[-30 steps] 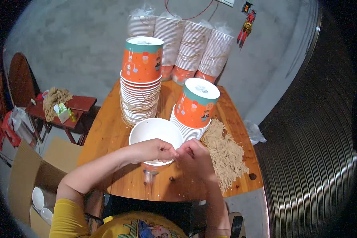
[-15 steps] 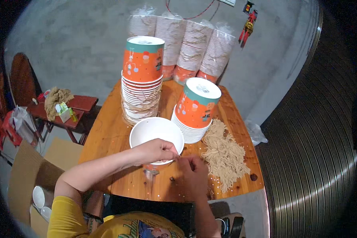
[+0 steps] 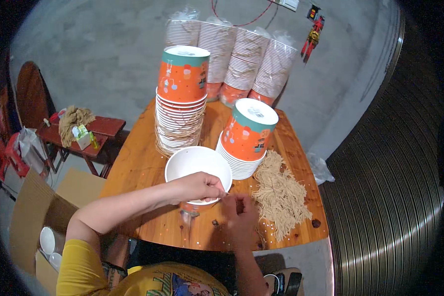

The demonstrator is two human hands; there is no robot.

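A paper bucket (image 3: pixel 195 163), white inside and orange outside, stands mouth up near the middle of the table. My left hand (image 3: pixel 202 187) reaches across its near rim, thumb and fingers pinched at the rim's right side. Just right of that, my right hand (image 3: pixel 240 212) is also closed in a pinch, its fingertips close to those of the left. Whatever is between the fingertips is too small to make out. Right of my hands lies a pile of beige strings (image 3: pixel 281 200).
Behind the bucket rise two stacks of upturned orange paper buckets, a taller one (image 3: pixel 182 79) wrapped with strings and a shorter one (image 3: pixel 249 130). Several plastic-wrapped stacks (image 3: pixel 244 59) stand against the wall. A cardboard box (image 3: pixel 32 212) sits at the left, a ribbed shutter (image 3: pixel 389 197) at the right.
The whole view has shifted slightly to the right. Both hands stay at the bucket's rim, with the right fingers a little more curled into a loop.
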